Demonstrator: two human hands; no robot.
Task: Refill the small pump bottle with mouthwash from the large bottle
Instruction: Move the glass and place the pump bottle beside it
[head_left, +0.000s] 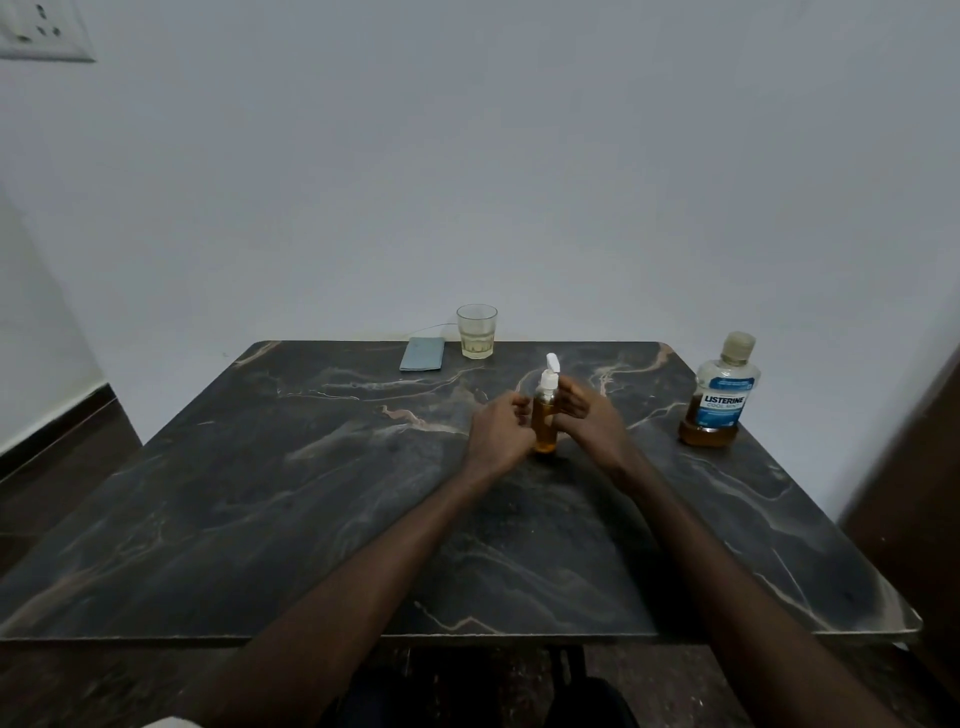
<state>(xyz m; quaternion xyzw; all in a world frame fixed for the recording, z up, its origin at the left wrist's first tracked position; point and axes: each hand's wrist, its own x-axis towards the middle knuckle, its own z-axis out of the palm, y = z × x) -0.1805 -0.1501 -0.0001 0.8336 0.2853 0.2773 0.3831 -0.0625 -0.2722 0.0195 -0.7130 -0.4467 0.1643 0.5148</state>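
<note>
The small pump bottle (545, 415) stands upright in the middle of the dark marble table (260, 493), filled with amber liquid, its white pump head on top. My left hand (498, 434) sits just left of it with fingers loosely curled near the bottle's body. On the other side, my right hand (587, 415) has its fingers spread and relaxed close to the bottle's neck. Whether either hand touches the bottle is unclear. The large mouthwash bottle (719, 392) stands capped at the table's right edge, amber liquid low inside it.
A glass tumbler (476, 332) with a little pale liquid stands at the table's far edge, a flat grey-blue pouch (422, 354) beside it. A white wall rises behind the table. A dark wooden panel (914, 467) is at the right.
</note>
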